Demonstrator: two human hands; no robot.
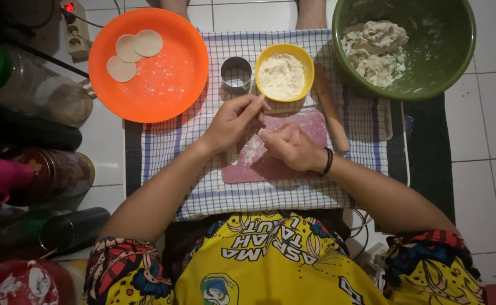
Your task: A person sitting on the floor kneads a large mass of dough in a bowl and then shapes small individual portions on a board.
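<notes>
The left hand hovers over the top left corner of the pink board, fingers curled narrow, thumb and forefinger pinched together near the rim of the yellow bowl; whether a pinch of flour sits between them I cannot tell. The right hand rests on the board just at 4 o'clock from the left, fingers bunched close and pointing toward it, the 2 hands nearly touching. A black band circles the right wrist.

Between and beneath the fingertips lies a white dusting of flour on the board, at 6 o'clock from the left hand. It looks light, dry and loose, so it would likely scatter under a heavy touch and is best taken in small pinches or spread with flat fingers.

Outward: the yellow bowl, filled with flour, stands at 1 o'clock from the left hand, with a round metal cutter beside it at 12 o'clock. A wooden rolling pin lies at 2 o'clock from the right hand along the board's right edge. Further off at 1 o'clock, a green bowl holds a lump of dough, which looks soft, sticky and pliable, probably best gripped from its floured outside. At 10 o'clock an orange plate carries 3 thin dough discs, limp and easily torn, safest lifted by the edges. All stand on a checked cloth
</notes>
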